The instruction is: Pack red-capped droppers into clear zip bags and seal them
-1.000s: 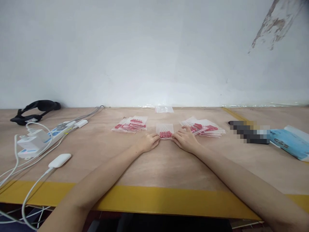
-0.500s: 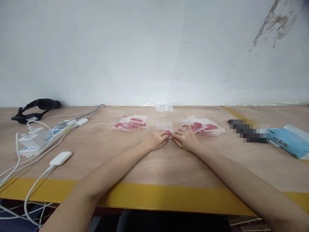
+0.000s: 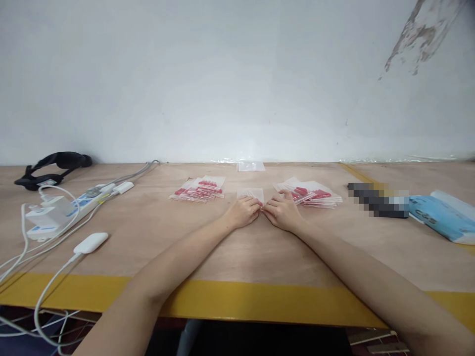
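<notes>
On the counter (image 3: 237, 247), two piles of filled bags are lying, the left pile (image 3: 198, 189) and the right pile (image 3: 309, 193), so much of the bagging seems done. Between them, the left hand (image 3: 243, 212) and right hand (image 3: 284, 212) are pinching with curled fingers one small bag (image 3: 250, 194) at its near edge. This bag is lying flat with its long axis going away from the person, and the red pieces inside are mostly hidden, so I cannot tell how they point.

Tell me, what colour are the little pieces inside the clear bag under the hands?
Red, inside the small clear bag; the head view shows it.
</notes>
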Demonstrator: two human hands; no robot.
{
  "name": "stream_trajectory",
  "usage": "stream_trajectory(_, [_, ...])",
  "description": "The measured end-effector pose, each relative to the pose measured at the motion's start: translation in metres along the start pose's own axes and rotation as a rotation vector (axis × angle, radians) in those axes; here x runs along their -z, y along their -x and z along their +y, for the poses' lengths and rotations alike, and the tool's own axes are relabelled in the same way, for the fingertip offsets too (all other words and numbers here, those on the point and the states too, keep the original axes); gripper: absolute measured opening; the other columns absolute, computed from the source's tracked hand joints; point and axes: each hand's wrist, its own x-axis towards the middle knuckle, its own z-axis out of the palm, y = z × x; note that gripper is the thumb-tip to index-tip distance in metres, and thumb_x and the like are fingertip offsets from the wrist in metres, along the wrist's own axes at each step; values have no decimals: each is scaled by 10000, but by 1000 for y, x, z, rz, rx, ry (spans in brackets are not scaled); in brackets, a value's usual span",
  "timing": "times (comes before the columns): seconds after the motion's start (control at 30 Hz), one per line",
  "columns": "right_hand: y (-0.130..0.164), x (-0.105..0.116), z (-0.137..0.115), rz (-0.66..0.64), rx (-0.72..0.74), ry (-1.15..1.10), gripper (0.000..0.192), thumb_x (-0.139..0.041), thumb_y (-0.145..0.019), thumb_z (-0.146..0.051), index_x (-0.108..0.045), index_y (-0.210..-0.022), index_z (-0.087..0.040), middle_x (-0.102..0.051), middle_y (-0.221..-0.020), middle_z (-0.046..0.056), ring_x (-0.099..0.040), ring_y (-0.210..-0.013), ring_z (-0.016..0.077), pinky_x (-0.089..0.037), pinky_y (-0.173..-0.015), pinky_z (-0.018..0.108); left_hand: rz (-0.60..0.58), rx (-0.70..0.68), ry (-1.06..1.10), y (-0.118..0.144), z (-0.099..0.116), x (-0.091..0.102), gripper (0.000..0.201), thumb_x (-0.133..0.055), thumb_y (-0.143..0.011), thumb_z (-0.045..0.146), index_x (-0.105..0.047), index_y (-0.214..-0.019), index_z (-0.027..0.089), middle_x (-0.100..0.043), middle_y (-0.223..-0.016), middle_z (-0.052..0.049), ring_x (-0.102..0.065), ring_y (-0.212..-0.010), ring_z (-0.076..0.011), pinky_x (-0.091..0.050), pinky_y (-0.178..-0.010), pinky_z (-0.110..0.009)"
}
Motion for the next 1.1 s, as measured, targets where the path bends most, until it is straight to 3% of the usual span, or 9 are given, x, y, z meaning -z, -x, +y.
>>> stream_trajectory(0.37, [11, 14, 10, -10, -31, -18, 208, -457, -838, -217, -632, -728, -200, -637, -677, 1, -501, -716, 134, -180, -876, 384, -12, 15, -90, 33, -15, 34, 250, -384, -887, 214, -575, -736, 161, -612, -721, -51, -569, -695, -159, -429, -657, -298])
stream_trajectory(0.63, [11, 14, 13, -50, -57, -15, 256, -422, -862, -245, -626, -714, -199, -629, -678, 11, -499, -733, 143, -195, -838, 377, -26, 88, -69, 39, -17, 28, 294, -376, -913, 207, -556, -686, 156, -570, -662, -45, -546, -647, -150, -425, -646, -276])
stream_trajectory(0.77, [8, 12, 6, -82, -99, -61, 196, -480, -843, -325, -644, -902, -235, -647, -874, 25, -533, -775, 147, -273, -722, 307, -23, 76, -41, 41, -15, 26, 285, -371, -920, 222, -592, -749, 164, -589, -690, -39, -564, -673, -151, -430, -652, -274])
stream_trajectory(0.87, [4, 6, -2, -110, -140, -95, 224, -459, -854, -326, -632, -988, -278, -640, -958, 10, -550, -732, 126, -288, -587, 246, -24, 68, 31, 40, -10, 31, 233, -402, -914, 292, -604, -930, 176, -618, -770, -47, -582, -744, -162, -444, -699, -282])
stream_trajectory(1.0, [1, 0, 3, -44, -217, -13, 243, -408, -863, -220, -649, -887, -225, -647, -957, 14, -547, -652, 109, -267, -503, 237, -56, 227, 12, 39, -19, 48, 460, -484, -844, 453, -476, -1209, 172, -559, -1141, -114, -484, -1081, -249, -363, -923, -398])
stream_trajectory(1.1, [5, 4, 27, 40, -237, 105, 257, -410, -830, -145, -648, -906, -207, -646, -970, 30, -539, -642, 110, -291, -536, 243, -118, 471, -135, 44, -47, 59, 344, -441, -865, 366, -540, -1142, 188, -503, -1229, -123, -424, -1149, -283, -270, -979, -474])
